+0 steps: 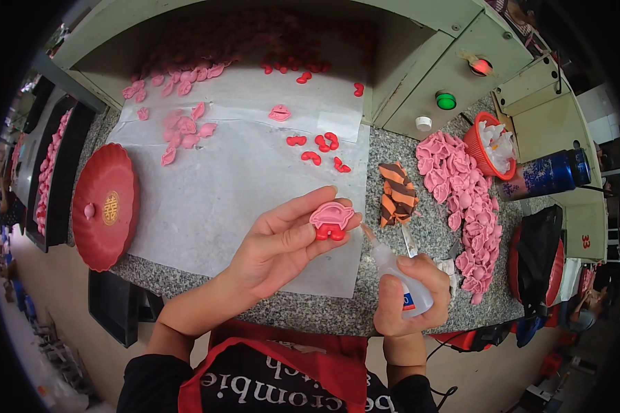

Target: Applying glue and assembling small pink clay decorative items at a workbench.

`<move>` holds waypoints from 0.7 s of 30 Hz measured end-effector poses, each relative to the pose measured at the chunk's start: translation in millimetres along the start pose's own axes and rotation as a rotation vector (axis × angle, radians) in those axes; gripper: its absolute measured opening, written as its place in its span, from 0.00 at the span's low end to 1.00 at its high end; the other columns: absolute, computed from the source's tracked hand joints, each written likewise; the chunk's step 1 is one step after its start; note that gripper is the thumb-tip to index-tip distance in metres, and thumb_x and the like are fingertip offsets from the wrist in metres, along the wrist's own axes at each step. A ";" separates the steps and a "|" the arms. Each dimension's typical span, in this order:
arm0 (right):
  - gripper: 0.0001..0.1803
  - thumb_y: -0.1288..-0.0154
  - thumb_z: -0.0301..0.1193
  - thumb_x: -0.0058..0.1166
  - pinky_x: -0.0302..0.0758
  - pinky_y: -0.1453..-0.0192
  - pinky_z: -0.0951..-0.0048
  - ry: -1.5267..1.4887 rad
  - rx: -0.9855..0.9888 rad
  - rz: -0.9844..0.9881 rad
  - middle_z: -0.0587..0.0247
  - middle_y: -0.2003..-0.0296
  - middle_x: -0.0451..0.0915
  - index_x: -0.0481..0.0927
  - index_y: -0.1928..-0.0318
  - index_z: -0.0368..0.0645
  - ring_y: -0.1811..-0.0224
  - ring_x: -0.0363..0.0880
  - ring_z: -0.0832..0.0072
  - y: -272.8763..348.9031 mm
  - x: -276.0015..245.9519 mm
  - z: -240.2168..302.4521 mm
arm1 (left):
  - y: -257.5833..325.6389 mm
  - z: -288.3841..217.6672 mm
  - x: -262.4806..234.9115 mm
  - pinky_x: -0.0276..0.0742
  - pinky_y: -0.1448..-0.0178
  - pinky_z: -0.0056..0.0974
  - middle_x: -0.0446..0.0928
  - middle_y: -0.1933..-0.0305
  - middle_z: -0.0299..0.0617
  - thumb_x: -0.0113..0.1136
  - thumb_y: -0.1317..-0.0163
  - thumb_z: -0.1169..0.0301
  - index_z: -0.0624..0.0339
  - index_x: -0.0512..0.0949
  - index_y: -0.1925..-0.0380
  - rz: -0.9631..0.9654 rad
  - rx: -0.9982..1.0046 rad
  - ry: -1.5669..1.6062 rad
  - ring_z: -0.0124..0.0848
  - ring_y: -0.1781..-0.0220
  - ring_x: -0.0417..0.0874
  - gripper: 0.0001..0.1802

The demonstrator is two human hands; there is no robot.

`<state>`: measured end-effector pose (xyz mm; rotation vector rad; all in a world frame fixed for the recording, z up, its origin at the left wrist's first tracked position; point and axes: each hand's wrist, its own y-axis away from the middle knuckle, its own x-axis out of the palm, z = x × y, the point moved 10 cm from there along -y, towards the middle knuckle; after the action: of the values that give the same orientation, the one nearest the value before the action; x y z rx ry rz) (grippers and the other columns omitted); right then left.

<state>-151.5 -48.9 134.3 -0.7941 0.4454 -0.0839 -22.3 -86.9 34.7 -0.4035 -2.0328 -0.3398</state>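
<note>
Between the thumb and fingers of my left hand [275,244] is a small pink pig figure [331,219] with a red lower part. My right hand [410,296] grips a translucent glue bottle [415,292], its thin nozzle tilted up toward the figure; the tip is a short way off it. Beyond my hands, several red curved pieces [326,142] and one pink piece [280,113] rest on white paper [207,213]. A loose group of pink pieces [181,134] lies farther left on the same paper.
A red scalloped plate [127,234] stands at the left. To the right lie an orange-and-brown wrapped bundle [397,195], a heap of pink pieces [461,196], a red basket [475,142] and a blue bottle [548,173]. More pink and red pieces fill the recess behind.
</note>
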 end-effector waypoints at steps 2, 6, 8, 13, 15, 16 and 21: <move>0.18 0.59 0.21 0.59 0.60 0.86 0.80 0.003 -0.007 -0.001 0.60 0.80 0.75 0.70 0.64 0.37 0.89 0.64 0.76 1.2 -0.6 1.0 | 0.8 1.4 0.0 0.61 0.38 0.44 0.61 0.42 0.50 0.49 0.43 0.76 0.59 0.61 0.44 -0.001 0.000 0.007 0.46 0.39 0.62 0.24; 0.18 0.59 0.21 0.59 0.61 0.86 0.80 -0.004 -0.004 0.004 0.60 0.80 0.75 0.70 0.64 0.36 0.88 0.65 0.76 0.5 -0.6 -1.5 | -1.5 1.1 -0.7 0.61 0.38 0.44 0.61 0.42 0.51 0.48 0.43 0.76 0.59 0.61 0.44 -0.001 0.006 0.010 0.46 0.39 0.62 0.24; 0.18 0.60 0.21 0.59 0.61 0.85 0.80 -0.012 -0.022 0.007 0.60 0.80 0.75 0.70 0.64 0.36 0.88 0.65 0.76 -1.5 1.4 -2.5 | -3.8 -0.1 -2.8 0.61 0.38 0.44 0.62 0.43 0.51 0.48 0.43 0.76 0.59 0.61 0.44 -0.002 0.006 0.013 0.46 0.40 0.62 0.24; 0.18 0.60 0.21 0.59 0.62 0.85 0.79 0.001 -0.005 0.003 0.60 0.79 0.76 0.71 0.64 0.37 0.88 0.66 0.75 -12.1 9.3 -3.7 | -6.9 -12.5 -3.7 0.60 0.38 0.44 0.62 0.43 0.51 0.48 0.43 0.76 0.59 0.60 0.44 -0.001 0.012 -0.002 0.47 0.39 0.61 0.25; 0.15 0.59 0.21 0.57 0.64 0.82 0.78 0.048 0.003 0.000 0.59 0.79 0.75 0.71 0.66 0.36 0.85 0.68 0.74 -12.8 -0.1 3.1 | -13.1 -10.3 7.8 0.60 0.38 0.46 0.62 0.43 0.51 0.50 0.44 0.75 0.60 0.60 0.44 0.000 0.010 -0.023 0.47 0.39 0.61 0.26; 0.11 0.57 0.22 0.54 0.67 0.79 0.76 0.098 0.025 -0.006 0.58 0.80 0.74 0.72 0.68 0.36 0.83 0.70 0.73 -14.2 -12.1 5.7 | -10.5 -4.3 11.3 0.59 0.38 0.47 0.63 0.43 0.51 0.51 0.45 0.75 0.61 0.59 0.44 -0.063 -0.006 -0.042 0.46 0.40 0.62 0.27; 0.12 0.60 0.20 0.58 0.67 0.81 0.76 -0.108 0.071 -0.122 0.57 0.80 0.76 0.76 0.69 0.36 0.84 0.73 0.70 -13.7 -9.6 -0.8 | 1.0 -13.7 -16.9 0.66 0.42 0.48 0.64 0.45 0.53 0.52 0.47 0.76 0.65 0.60 0.45 -0.091 0.135 -0.040 0.48 0.42 0.64 0.27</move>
<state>-159.3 -56.8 146.8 -0.7515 0.2904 -0.1689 -3.5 -93.8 26.2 -0.2367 -2.1032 -0.2498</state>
